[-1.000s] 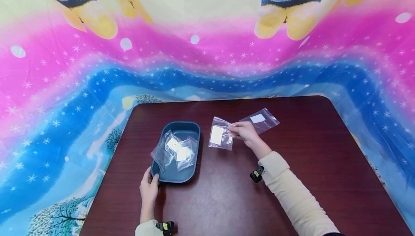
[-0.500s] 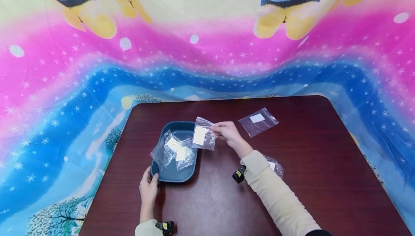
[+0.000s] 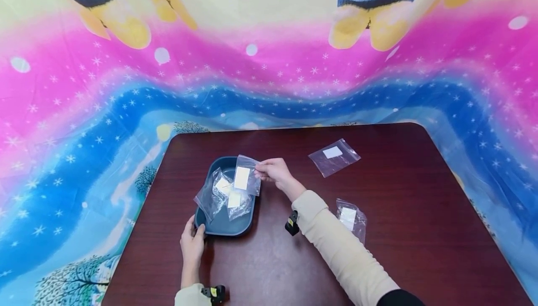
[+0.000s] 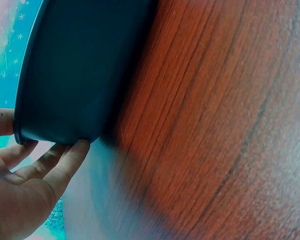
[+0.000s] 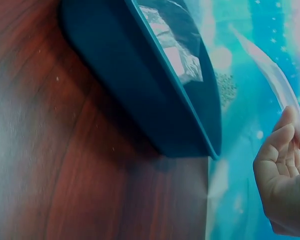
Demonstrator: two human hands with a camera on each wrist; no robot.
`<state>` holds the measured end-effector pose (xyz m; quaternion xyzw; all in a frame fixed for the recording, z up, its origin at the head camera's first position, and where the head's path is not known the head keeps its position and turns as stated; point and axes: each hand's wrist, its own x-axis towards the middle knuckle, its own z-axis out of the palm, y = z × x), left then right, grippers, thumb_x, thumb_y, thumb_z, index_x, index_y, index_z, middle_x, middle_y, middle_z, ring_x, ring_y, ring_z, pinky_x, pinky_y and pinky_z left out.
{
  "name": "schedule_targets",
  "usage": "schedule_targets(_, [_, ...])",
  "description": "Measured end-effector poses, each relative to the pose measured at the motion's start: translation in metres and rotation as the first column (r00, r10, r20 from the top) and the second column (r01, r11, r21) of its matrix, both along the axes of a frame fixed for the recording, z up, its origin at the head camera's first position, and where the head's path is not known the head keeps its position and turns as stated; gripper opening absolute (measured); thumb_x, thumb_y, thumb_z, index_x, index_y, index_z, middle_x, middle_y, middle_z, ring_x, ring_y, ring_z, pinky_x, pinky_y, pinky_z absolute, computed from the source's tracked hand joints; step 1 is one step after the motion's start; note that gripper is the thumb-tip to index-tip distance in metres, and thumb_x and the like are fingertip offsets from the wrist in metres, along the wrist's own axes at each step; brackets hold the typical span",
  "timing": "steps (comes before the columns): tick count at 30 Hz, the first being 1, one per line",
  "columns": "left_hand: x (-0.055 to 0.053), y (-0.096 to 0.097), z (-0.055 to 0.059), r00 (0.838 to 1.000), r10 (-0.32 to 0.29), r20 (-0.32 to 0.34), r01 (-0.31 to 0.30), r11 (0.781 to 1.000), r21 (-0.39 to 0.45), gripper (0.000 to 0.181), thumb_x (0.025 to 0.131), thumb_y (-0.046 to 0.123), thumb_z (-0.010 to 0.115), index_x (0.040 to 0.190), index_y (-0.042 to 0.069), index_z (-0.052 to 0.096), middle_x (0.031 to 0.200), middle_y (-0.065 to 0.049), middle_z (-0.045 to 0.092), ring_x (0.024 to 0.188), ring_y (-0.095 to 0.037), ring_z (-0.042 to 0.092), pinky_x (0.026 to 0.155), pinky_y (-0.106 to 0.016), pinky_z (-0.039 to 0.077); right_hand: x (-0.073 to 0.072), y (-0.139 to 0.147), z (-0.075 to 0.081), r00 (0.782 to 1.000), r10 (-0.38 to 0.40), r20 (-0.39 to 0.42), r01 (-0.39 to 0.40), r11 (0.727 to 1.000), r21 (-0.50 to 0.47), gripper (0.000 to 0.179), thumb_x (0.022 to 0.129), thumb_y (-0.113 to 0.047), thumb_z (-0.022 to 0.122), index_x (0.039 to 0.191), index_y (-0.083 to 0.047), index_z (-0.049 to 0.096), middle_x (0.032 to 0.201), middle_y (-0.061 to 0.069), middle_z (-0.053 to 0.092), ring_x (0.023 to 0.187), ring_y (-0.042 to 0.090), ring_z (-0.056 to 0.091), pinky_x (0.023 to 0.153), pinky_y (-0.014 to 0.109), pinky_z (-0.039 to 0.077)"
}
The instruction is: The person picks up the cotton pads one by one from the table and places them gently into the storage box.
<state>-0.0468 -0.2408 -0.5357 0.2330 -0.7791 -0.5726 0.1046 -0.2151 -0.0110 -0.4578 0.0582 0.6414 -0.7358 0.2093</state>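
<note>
My left hand (image 3: 193,246) grips the near left corner of a blue-grey plastic tray (image 3: 223,227), thumb over the rim and fingers against the outer wall (image 4: 64,110). Between the thumb and fingers of my right hand (image 3: 276,172) is a clear zip-lock bag (image 3: 242,178) with a white label, pinched by its right edge. It overlaps the tray's right side in the head view; in the right wrist view, the bag (image 5: 272,72) hangs above the rim. Several similar labelled bags (image 3: 234,199) lie in the tray, one poking over its left rim.
Two more labelled zip-lock bags lie on the dark red wooden table (image 3: 269,259): one towards the back right (image 3: 334,157), the other (image 3: 349,218) beside my right forearm. A colourful printed cloth (image 3: 269,77) hangs behind the table and along its sides.
My right hand has carried the pinched bag leftward, from right of the tray to over its right side. The bag beside my forearm has come into view. The left hand stays on the tray.
</note>
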Motion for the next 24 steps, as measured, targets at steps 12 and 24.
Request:
schedule_targets(12, [0.001,0.0,0.001,1.0,0.001,-0.002,-0.001,1.0,0.007,0.043,0.094,0.005,0.045,0.136,-0.002,0.037,0.134,-0.025,0.041,0.118,-0.034,0.043,0.075,-0.019,0.045,0.006,-0.038,-0.017,0.998,0.049,-0.026,-0.047,0.997,0.065,0.012,0.081,-0.002,0.065,0.089,0.006,0.069,0.071,0.015,0.067,0.054,0.011,0.061,0.053,0.022,0.05])
schedule_targets(24, [0.0,0.0,0.0,1.0,0.008,0.009,-0.008,1.0,-0.013,0.044,0.094,0.007,0.046,0.136,-0.001,0.037,0.134,-0.024,0.041,0.119,-0.033,0.042,0.078,-0.023,0.046,0.02,-0.053,-0.017,0.988,0.148,0.035,-0.151,0.977,0.15,0.034,0.084,0.007,0.055,0.117,0.011,0.055,0.095,0.024,0.065,0.062,0.019,0.065,0.058,0.03,0.053])
